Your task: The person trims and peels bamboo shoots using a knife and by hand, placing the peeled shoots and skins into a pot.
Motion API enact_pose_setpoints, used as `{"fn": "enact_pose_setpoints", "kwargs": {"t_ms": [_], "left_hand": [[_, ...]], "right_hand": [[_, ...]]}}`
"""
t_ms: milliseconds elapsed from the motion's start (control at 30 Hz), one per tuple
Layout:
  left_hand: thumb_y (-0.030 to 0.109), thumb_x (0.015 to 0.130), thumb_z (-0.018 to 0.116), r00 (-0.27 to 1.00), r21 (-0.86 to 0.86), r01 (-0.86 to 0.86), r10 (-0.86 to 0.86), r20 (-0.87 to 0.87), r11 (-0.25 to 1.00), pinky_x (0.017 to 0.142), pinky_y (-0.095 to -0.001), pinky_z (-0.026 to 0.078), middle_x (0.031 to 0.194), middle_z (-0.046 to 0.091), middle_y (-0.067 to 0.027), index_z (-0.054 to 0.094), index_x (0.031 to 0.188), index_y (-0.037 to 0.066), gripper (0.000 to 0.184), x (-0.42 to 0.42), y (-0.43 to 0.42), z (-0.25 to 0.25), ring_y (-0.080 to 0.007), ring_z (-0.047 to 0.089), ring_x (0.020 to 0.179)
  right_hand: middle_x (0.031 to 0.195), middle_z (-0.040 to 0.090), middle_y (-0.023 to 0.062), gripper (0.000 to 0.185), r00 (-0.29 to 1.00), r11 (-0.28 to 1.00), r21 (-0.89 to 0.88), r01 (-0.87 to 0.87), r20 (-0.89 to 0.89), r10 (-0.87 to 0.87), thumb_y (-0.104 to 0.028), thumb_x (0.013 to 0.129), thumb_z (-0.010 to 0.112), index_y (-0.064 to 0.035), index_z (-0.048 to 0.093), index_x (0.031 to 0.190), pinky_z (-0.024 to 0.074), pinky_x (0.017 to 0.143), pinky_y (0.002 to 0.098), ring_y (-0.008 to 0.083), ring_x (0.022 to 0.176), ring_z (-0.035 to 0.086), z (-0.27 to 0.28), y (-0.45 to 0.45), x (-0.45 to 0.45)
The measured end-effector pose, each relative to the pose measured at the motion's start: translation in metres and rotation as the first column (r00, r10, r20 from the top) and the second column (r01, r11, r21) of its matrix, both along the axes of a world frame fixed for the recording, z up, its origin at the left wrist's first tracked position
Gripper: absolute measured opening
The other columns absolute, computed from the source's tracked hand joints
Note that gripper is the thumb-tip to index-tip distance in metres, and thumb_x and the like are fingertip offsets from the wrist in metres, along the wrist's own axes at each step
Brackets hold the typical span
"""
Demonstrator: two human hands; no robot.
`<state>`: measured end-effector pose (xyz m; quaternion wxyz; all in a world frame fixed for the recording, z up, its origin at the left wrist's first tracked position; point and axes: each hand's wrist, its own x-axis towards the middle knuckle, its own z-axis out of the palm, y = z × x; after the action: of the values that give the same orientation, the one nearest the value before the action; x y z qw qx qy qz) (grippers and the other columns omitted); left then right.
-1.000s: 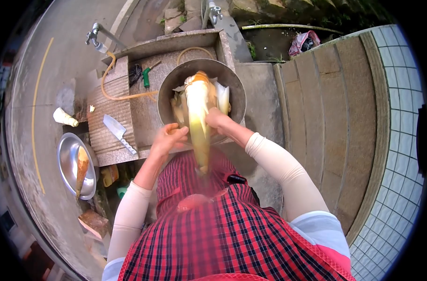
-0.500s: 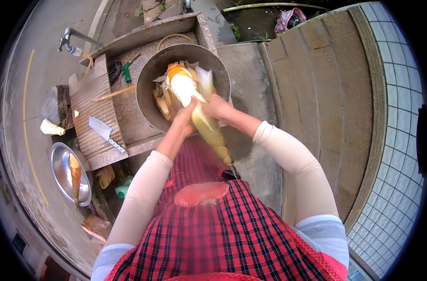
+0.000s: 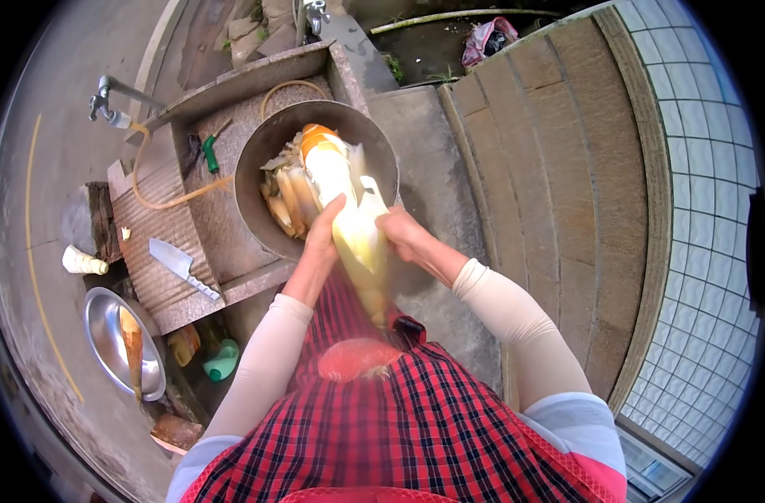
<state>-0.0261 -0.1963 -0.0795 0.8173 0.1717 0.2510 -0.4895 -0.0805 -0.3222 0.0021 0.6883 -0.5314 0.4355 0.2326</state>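
Observation:
A large bamboo shoot [image 3: 361, 230] lies slanting over the near rim of a round metal pot [image 3: 246, 218]. Its pale, orange-ended base is inside the pot, and the tapered tip points toward my apron. My left hand [image 3: 322, 235] is closed around the shoot's left side, thumb on top. On the right side, my right hand [image 3: 403, 233] is closed on the edge of a loosened husk, fingers partly hidden beneath. Several stripped husks [image 3: 292, 197] lie in the pot.
A kitchen knife [image 3: 181, 267] rests on the ridged washboard slab [image 3: 152, 230] at left. Below it a steel basin [image 3: 97, 335] holds another bamboo shoot [image 3: 132, 344]. A peeled shoot [image 3: 85, 261] lies beside the slab. A tap [image 3: 106, 109] with a hose stands behind; steps [image 3: 558, 168] rise at right.
My right hand has shifted down and right along the shoot, away from its base. A husk piece that was blurred upright near the base now stands lower, and the shoot's pale inside shows wider.

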Motion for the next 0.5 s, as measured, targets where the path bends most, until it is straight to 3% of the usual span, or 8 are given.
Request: {"fn": "enact_pose_setpoints", "kwargs": {"t_ms": [100, 200, 233, 300, 400, 433, 467, 500], "left_hand": [[0.028, 0.087, 0.06, 0.999, -0.175, -0.036, 0.033, -0.021, 0.984, 0.084, -0.0378, 0.049, 0.103, 0.061, -0.0137, 0.051, 0.115, -0.003, 0.043, 0.008, 0.011, 0.005, -0.0255, 0.06, 0.093], [0.025, 0.086, 0.061, 1.0, -0.158, -0.016, 0.018, 0.009, 0.987, 0.085, -0.0379, 0.049, 0.104, 0.061, -0.0144, 0.051, 0.116, -0.003, 0.042, 0.013, 0.02, 0.003, -0.0253, 0.06, 0.095], [0.024, 0.086, 0.061, 1.0, -0.102, 0.006, -0.006, 0.0, 0.995, 0.085, -0.0383, 0.048, 0.104, 0.061, -0.0145, 0.051, 0.116, -0.003, 0.041, 0.016, 0.025, 0.005, -0.0255, 0.06, 0.096], [0.024, 0.085, 0.062, 0.994, 0.007, 0.107, -0.107, 0.02, 0.994, 0.086, -0.0394, 0.049, 0.104, 0.061, -0.0148, 0.051, 0.116, -0.004, 0.042, 0.024, 0.029, 0.01, -0.0256, 0.06, 0.096], [0.027, 0.083, 0.066, 0.928, 0.241, 0.321, -0.355, 0.113, 0.916, 0.082, -0.0401, 0.051, 0.101, 0.063, -0.0148, 0.052, 0.114, -0.004, 0.046, 0.034, 0.033, 0.022, -0.0249, 0.062, 0.09], [0.027, 0.082, 0.068, 0.878, 0.362, 0.374, -0.451, 0.158, 0.854, 0.078, -0.0394, 0.053, 0.099, 0.063, -0.0146, 0.053, 0.113, -0.005, 0.047, 0.035, 0.032, 0.032, -0.0242, 0.064, 0.085], [0.029, 0.08, 0.071, 0.904, 0.365, 0.334, -0.405, 0.136, 0.869, 0.07, -0.0374, 0.055, 0.095, 0.064, -0.0145, 0.054, 0.111, -0.006, 0.05, 0.033, 0.03, 0.024, -0.0233, 0.065, 0.078], [0.028, 0.081, 0.07, 0.912, 0.409, 0.27, -0.368, 0.183, 0.872, 0.068, -0.0356, 0.054, 0.095, 0.064, -0.0141, 0.055, 0.11, -0.007, 0.048, 0.03, 0.028, 0.004, -0.0226, 0.065, 0.078]], "right_hand": [[0.101, 0.064, 0.0129, 0.041, 0.9, 0.902, 0.291, 0.318, 0.207, -0.384, 0.004, 0.076, 0.039, 0.0049, 0.056, 0.114, 0.0511, 0.084, 0.0363, 0.026, 0.093, 0.064, -0.008, 0.004, -0.011], [0.095, 0.065, 0.0145, 0.035, 0.91, 0.932, 0.224, 0.286, 0.24, -0.337, 0.001, 0.076, 0.042, 0.0064, 0.059, 0.107, 0.0512, 0.082, 0.0371, 0.0266, 0.091, 0.064, 0.006, 0.009, 0.001], [0.094, 0.065, 0.0169, 0.033, 0.973, 0.992, -0.05, 0.117, 0.206, -0.104, -0.001, 0.077, 0.043, 0.0069, 0.059, 0.104, 0.051, 0.081, 0.0378, 0.0281, 0.089, 0.064, 0.012, 0.011, 0.005], [0.091, 0.064, 0.0218, 0.028, 0.952, 0.801, -0.529, -0.281, -0.045, 0.304, -0.006, 0.078, 0.045, 0.0081, 0.06, 0.098, 0.0505, 0.079, 0.0391, 0.0311, 0.087, 0.064, 0.021, 0.011, 0.015], [0.087, 0.062, 0.0284, 0.028, 0.863, 0.545, -0.753, -0.368, -0.058, 0.501, -0.014, 0.08, 0.048, 0.01, 0.058, 0.091, 0.0493, 0.075, 0.0422, 0.0364, 0.084, 0.063, 0.006, 0.017, 0.018], [0.088, 0.061, 0.0291, 0.029, 0.877, 0.584, -0.73, -0.355, -0.044, 0.479, -0.017, 0.081, 0.05, 0.0078, 0.059, 0.092, 0.0488, 0.074, 0.0437, 0.0394, 0.085, 0.062, -0.002, 0.018, 0.019], [0.089, 0.065, 0.0168, 0.036, 0.903, 0.739, -0.602, -0.304, 0.065, 0.424, -0.027, 0.084, 0.053, 0.0061, 0.058, 0.098, 0.0486, 0.07, 0.0366, 0.0227, 0.083, 0.063, -0.013, 0.019, 0.018], [0.09, 0.065, 0.0156, 0.045, 0.918, 0.73, -0.603, -0.322, -0.009, 0.397, -0.037, 0.08, 0.062, 0.004, 0.06, 0.098, 0.0491, 0.069, 0.0355, 0.0215, 0.081, 0.063, 0.024, 0.032, 0.027]]}}
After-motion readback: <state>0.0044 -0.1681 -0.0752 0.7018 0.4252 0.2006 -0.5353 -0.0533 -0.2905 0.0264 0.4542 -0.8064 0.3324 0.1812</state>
